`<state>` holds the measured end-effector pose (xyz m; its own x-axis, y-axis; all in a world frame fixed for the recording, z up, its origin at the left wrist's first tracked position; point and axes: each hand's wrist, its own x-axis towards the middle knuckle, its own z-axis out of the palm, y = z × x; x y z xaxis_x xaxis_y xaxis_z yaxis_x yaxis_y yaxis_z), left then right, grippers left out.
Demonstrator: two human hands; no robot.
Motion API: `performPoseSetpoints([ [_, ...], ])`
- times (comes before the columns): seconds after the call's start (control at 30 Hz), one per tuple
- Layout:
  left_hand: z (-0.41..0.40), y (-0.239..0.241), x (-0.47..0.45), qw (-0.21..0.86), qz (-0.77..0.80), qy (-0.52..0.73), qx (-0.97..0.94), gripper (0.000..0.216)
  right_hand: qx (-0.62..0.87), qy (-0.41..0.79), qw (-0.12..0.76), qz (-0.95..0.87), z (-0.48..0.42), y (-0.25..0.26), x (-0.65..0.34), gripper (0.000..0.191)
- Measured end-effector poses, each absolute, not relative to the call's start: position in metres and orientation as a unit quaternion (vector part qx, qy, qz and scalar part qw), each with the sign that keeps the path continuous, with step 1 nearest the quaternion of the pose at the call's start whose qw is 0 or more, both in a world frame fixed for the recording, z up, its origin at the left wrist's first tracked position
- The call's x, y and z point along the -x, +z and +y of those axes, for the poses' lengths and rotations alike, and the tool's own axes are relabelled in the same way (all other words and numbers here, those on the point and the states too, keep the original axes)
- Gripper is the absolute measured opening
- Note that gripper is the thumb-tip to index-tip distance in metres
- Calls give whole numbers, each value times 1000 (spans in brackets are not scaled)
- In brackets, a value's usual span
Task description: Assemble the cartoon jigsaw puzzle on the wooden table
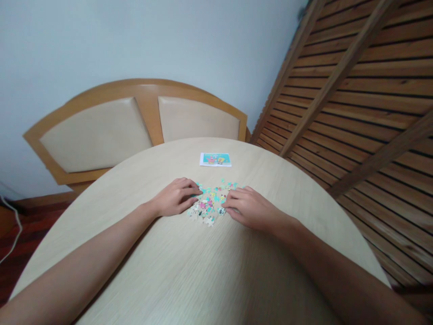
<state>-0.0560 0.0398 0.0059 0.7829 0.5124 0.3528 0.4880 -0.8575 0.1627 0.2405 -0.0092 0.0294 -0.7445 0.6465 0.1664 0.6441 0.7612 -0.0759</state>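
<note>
A loose heap of small jigsaw pieces (209,204) in teal, white, pink and yellow lies on the round wooden table (189,271). At the heap's left edge rests my left hand (178,197), palm down, its fingers reaching over some pieces and its thumb apart from them. From the right, my right hand (248,206) touches the heap with its fingers curled and the tips drawn together. What those fingertips hold, if anything, is hidden. Several pieces lie partly under both hands.
Beyond the heap lies a small picture card (217,160) with cartoon figures on teal. A padded wooden bench back (147,113) stands behind the table against a pale wall. To the right rises a slatted wooden panel (345,90). A white cable (16,225) hangs at far left.
</note>
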Motion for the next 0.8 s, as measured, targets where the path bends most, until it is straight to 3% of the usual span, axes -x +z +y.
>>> performPoseSetpoints([
  [0.23, 22, 12, 35, 37, 222, 246, -943, 26, 318, -45, 112, -940, -8, 31, -242, 16],
  [0.53, 15, 8, 25, 63, 181, 206, -960, 25, 312, -124, 101, -936, -5, 39, -248, 15],
  [0.8, 16, 7, 25, 65, 175, 224, -957, 22, 295, 50, 132, -945, -16, 45, -243, 16],
])
